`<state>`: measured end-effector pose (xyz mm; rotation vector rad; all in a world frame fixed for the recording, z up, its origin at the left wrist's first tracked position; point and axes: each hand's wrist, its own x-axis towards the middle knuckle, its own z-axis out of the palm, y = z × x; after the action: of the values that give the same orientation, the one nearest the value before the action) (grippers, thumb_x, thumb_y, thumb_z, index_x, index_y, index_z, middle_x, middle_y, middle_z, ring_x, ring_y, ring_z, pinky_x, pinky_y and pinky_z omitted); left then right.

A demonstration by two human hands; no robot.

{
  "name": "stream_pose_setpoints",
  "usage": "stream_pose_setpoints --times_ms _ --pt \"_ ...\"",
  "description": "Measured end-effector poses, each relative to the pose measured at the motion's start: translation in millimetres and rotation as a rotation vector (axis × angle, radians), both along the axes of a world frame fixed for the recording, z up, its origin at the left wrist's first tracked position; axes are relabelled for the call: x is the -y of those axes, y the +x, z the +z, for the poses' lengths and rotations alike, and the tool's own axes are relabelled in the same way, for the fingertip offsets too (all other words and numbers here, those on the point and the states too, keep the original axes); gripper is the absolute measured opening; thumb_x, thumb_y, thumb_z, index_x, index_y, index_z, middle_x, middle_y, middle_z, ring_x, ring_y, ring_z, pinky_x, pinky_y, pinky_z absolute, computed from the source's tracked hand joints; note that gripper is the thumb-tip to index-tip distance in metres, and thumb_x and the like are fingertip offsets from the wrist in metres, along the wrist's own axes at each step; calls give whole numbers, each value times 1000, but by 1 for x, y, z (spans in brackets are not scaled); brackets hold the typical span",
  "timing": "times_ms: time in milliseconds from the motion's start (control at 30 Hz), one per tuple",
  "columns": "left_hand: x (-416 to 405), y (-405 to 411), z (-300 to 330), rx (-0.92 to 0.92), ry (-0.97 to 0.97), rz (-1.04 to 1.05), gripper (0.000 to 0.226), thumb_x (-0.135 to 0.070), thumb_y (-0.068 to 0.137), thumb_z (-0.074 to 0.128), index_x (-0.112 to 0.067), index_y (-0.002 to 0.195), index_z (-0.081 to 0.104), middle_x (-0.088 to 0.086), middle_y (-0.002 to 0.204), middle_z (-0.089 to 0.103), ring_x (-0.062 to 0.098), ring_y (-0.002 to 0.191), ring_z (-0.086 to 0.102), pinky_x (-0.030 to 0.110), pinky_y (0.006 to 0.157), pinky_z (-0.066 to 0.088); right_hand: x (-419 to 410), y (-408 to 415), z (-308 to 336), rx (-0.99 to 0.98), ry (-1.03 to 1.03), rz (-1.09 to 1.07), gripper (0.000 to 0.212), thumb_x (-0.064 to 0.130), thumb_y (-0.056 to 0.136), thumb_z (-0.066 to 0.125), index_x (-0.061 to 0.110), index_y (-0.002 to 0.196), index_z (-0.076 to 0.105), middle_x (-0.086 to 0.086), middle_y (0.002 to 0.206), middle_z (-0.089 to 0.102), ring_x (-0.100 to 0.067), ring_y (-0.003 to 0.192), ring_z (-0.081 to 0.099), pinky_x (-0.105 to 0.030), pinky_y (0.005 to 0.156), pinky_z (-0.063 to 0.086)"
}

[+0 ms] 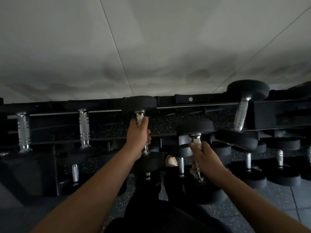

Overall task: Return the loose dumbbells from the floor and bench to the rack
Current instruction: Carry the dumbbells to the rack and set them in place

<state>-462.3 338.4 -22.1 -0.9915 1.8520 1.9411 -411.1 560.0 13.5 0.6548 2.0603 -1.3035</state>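
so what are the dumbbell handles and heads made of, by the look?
Handles: likely chromed steel, with bright mirror glints and ringed grooves. Heads: probably rubber-coated, matte black with no shine; the core is hidden. Both hands, left and right, hold one by its handle.

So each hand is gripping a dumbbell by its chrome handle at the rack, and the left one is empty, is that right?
Not quite: the head view shows the left hand gripping a dumbbell by its chrome handle too, at the rack, as the right hand grips the other dumbbell.

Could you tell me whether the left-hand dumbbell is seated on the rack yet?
Cannot tell: the left hand grips the dumbbell, far head at the rack.
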Motion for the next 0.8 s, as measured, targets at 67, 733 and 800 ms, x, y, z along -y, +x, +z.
stream_pose_setpoints --times_ms 67,733,800 --pt "-1 -6 0 -12 -5 -15 16 -41 98 52 -26 105 52 6 75 55 15 53 50 28 46 43 -2 0 2 4 9 2 32 45 99 50 13 98 50 -8 68 64 -22 52 61 -41 58 54" --pt "-10 -32 -38 29 -44 40 25 -35 101 49 -18 118 49 5 75 51 13 54 46 24 46 41 -18 -43 -22 -8 40 -14 34 41 100 50 7 101 50 -9 68 63 -18 48 60 -28 46 49" --pt "-12 -32 -40 23 -56 36 23 -35 101 49 -18 116 49 5 75 51 13 56 46 25 48 42 -18 -50 -20 -32 14 -36 31 39 101 50 8 102 50 -9 69 63 -17 48 59 -26 44 48"
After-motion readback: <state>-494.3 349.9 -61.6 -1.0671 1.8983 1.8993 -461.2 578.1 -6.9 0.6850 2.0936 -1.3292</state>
